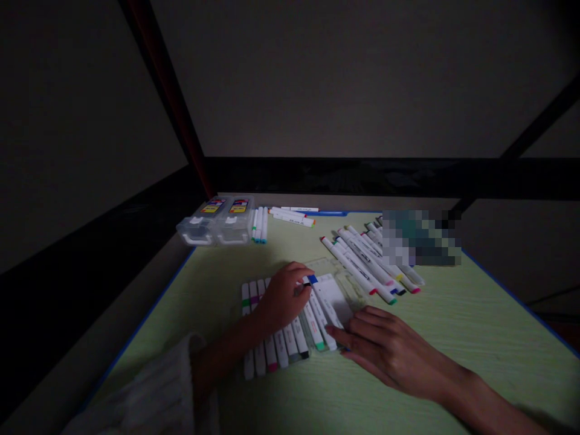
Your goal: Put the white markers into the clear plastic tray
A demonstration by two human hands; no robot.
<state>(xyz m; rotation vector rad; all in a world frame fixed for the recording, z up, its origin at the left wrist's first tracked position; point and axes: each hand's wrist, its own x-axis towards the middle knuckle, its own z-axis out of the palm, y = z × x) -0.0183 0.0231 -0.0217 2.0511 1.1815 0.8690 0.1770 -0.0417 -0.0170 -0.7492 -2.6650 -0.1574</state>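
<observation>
Several white double-ended markers [281, 349] lie side by side in a clear plastic case [357, 284] in front of me. My left hand [285, 296] reaches over the row, its fingers curled and closed around the upper end of a marker near a black band; the exact contact is partly hidden. A white marker with a blue band [322, 299] slants beside it. At that marker's lower end is my right hand [385, 347], index finger and thumb closed on it. A green-tipped marker [315, 323] lies just left of these fingers.
A loose pile of markers [362, 260] lies to the right, next to a pixelated patch. Two clear boxes with handles [233, 226] stand at the back left. Three markers [260, 225] lie beside them, with a few more [293, 217] near the back edge of the pale green table [489, 338].
</observation>
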